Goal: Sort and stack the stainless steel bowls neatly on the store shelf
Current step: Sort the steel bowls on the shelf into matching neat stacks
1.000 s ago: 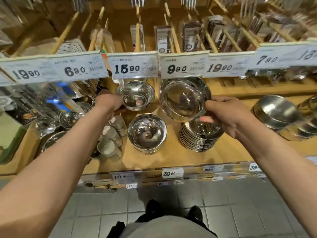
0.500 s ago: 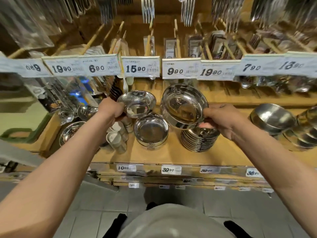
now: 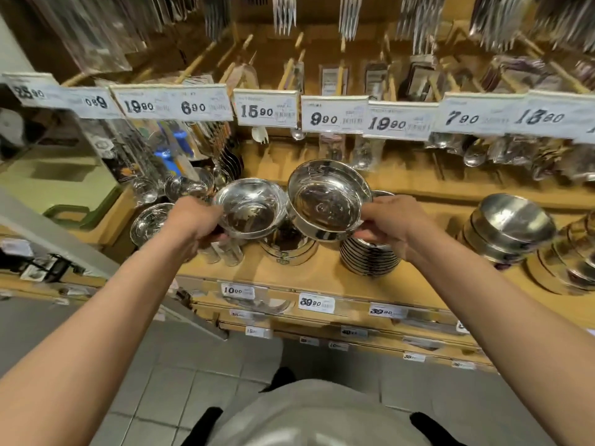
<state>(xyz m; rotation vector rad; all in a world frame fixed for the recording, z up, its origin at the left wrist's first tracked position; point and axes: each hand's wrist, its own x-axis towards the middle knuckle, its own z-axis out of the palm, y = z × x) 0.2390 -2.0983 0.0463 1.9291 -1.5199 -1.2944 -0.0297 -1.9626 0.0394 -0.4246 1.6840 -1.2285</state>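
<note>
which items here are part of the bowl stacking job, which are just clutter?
Job: small bowl in left hand; wide bowl in right hand; bowl stack; shelf.
Clutter: price tags; hanging forks; small cups.

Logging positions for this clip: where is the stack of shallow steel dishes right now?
In the head view, the dish stack sits on the wooden shelf, right of centre, just under the right hand and its bowl.
</note>
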